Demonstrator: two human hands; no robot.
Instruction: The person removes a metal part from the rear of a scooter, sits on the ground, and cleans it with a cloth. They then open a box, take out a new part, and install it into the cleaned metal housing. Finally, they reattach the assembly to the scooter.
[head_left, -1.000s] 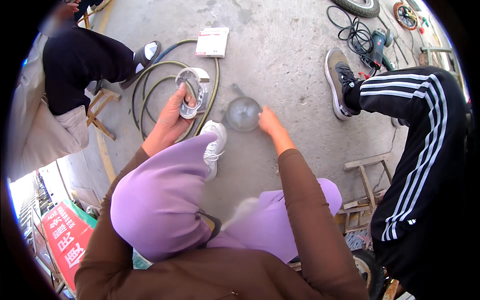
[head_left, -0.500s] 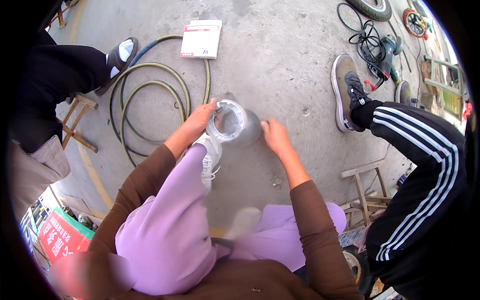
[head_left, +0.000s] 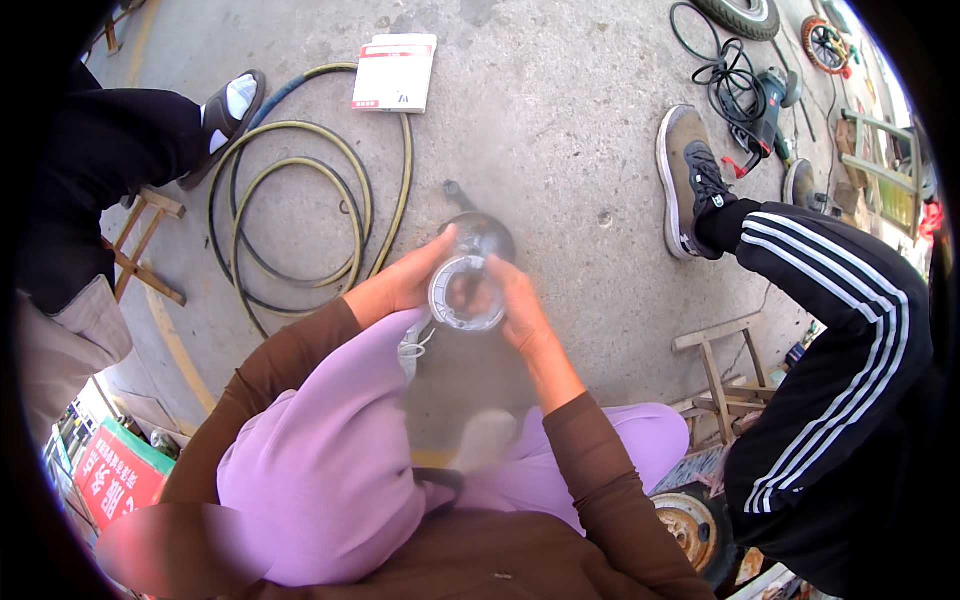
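A round silver metal ring (head_left: pixel 441 291) is between my hands, over the concrete floor in front of my knees. My left hand (head_left: pixel 420 272) grips its left side. My right hand (head_left: pixel 522 305) is closed on its right side. Finger-coloured shapes show through the opening, too blurred to tell apart. Just beyond the ring is a dark rounded metal piece (head_left: pixel 492 236); whether it touches the ring or lies on the floor I cannot tell. A short dark cylindrical piece (head_left: pixel 457 195) lies farther off. Haze blurs this middle area.
A coiled hose (head_left: pixel 352 172) and a white-and-red box (head_left: pixel 395 75) lie ahead. An angle grinder (head_left: pixel 768 112) with its cord is at the far right, near a tyre (head_left: pixel 742 15). Two people are close by, a dark-trousered leg (head_left: pixel 140 140) left, a striped one (head_left: pixel 850 270) right. Wooden stools (head_left: pixel 722 385) stand aside.
My right hand has moved in from beside the dark rounded piece to the ring. The ring has come nearer to me, and the dark piece now shows beyond it.
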